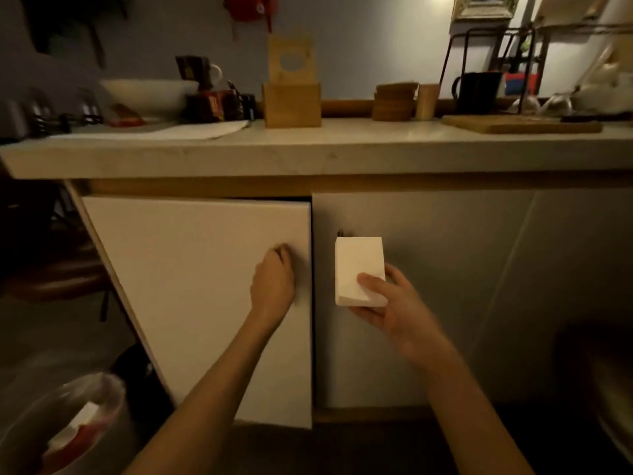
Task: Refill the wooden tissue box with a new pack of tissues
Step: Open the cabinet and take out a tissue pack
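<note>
A white pack of tissues [358,265] is gripped in my right hand [387,303], held in front of the right cabinet door. The fingers of my left hand [273,282] are curled on the handle area of the left cabinet door [191,286], which stands slightly ajar. Up on the counter sits the wooden tissue box [291,104], with its lid [291,60] raised upright behind it; the lid has a round hole.
The counter [308,156] carries a white bowl [147,94], dark jars, wooden coasters [394,101], a wooden cup [426,101], a black mug [478,90] and a cutting board [520,125]. A bin lined with a bag [68,430] stands at the lower left.
</note>
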The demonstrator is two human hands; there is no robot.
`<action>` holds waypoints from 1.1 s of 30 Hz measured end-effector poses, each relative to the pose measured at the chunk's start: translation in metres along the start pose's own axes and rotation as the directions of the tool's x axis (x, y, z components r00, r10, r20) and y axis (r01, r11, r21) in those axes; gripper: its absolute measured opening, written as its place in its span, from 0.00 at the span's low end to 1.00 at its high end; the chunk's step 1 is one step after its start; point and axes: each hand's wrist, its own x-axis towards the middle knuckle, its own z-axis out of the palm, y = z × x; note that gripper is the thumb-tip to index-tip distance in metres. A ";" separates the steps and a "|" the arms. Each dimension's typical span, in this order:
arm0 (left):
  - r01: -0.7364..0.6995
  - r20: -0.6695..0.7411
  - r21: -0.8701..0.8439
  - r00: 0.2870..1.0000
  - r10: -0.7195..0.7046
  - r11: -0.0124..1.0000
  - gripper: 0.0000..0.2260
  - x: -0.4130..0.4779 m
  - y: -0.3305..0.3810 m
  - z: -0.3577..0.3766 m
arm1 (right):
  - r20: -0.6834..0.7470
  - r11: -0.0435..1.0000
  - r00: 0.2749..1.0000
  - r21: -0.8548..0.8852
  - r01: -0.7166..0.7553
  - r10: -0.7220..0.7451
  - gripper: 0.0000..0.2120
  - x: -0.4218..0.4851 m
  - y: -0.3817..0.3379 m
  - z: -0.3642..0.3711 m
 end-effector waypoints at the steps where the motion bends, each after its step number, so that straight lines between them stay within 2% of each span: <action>1: 0.004 -0.013 0.024 1.000 -0.003 1.000 0.24 0.008 0.000 0.005 | -0.022 1.000 1.000 0.012 -0.016 0.017 0.26 0.006 0.007 -0.003; 5: 0.037 -0.021 0.042 0.999 -0.036 0.998 0.23 0.029 0.001 0.021 | -0.063 0.997 0.996 0.047 -0.065 0.067 0.26 0.015 0.025 -0.008; 9: 0.158 0.022 0.049 0.987 -0.159 0.986 0.21 0.030 0.019 0.016 | -0.088 0.986 0.982 0.026 -0.167 0.168 0.27 0.005 0.012 -0.001; 14: 0.314 0.171 0.010 0.935 -0.311 0.949 0.17 0.031 0.050 -0.001 | -0.176 0.942 0.927 0.119 -0.313 0.331 0.29 -0.022 -0.043 0.026; 16: 0.369 0.278 -0.034 0.896 -0.346 0.929 0.15 0.030 0.059 -0.011 | -0.214 0.929 0.907 0.160 -0.333 0.362 0.29 -0.031 -0.068 0.039; 18: 0.443 0.413 0.001 0.816 -0.404 0.896 0.18 0.031 0.071 -0.028 | -0.244 0.913 0.885 0.207 -0.351 0.395 0.31 -0.040 -0.094 0.053; 20: 0.572 0.466 0.104 0.694 -0.548 0.813 0.21 0.025 0.094 -0.058 | -0.276 0.889 0.852 0.252 -0.382 0.444 0.32 -0.053 -0.124 0.072; 22: 0.709 0.501 0.077 0.580 -0.642 0.701 0.15 0.001 0.127 -0.099 | -0.293 0.858 0.816 0.301 -0.415 0.498 0.34 -0.069 -0.158 0.094; 23: 0.785 0.568 0.028 0.498 -0.656 0.619 0.13 -0.015 0.151 -0.124 | -0.298 0.840 0.797 0.331 -0.429 0.525 0.34 -0.077 -0.175 0.107; 25: 0.908 0.746 -0.039 0.305 -0.592 0.418 0.20 -0.042 0.200 -0.171 | -0.278 0.799 0.773 0.405 -0.444 0.570 0.36 -0.092 -0.205 0.134; 26: 0.932 0.813 -0.062 0.254 -0.524 0.356 0.23 -0.051 0.222 -0.192 | -0.260 0.779 0.769 0.443 -0.443 0.584 0.37 -0.098 -0.217 0.147; 27: 0.946 0.849 -0.085 0.233 -0.474 0.313 0.25 -0.057 0.241 -0.209 | -0.248 0.764 0.766 0.475 -0.437 0.592 0.38 -0.103 -0.225 0.159; 28: 0.953 0.859 -0.118 0.239 -0.452 0.280 0.25 -0.057 0.257 -0.223 | -0.241 0.752 0.767 0.505 -0.424 0.594 0.38 -0.105 -0.232 0.170; 30: 0.938 0.826 -0.214 0.323 -0.462 0.272 0.23 -0.050 0.277 -0.241 | -0.213 0.737 0.779 0.538 -0.411 0.590 0.37 -0.103 -0.242 0.188; 33: 0.860 0.733 -0.300 0.485 -0.477 0.414 0.25 -0.025 0.292 -0.250 | -0.154 0.748 0.822 0.529 -0.400 0.548 0.35 -0.089 -0.253 0.216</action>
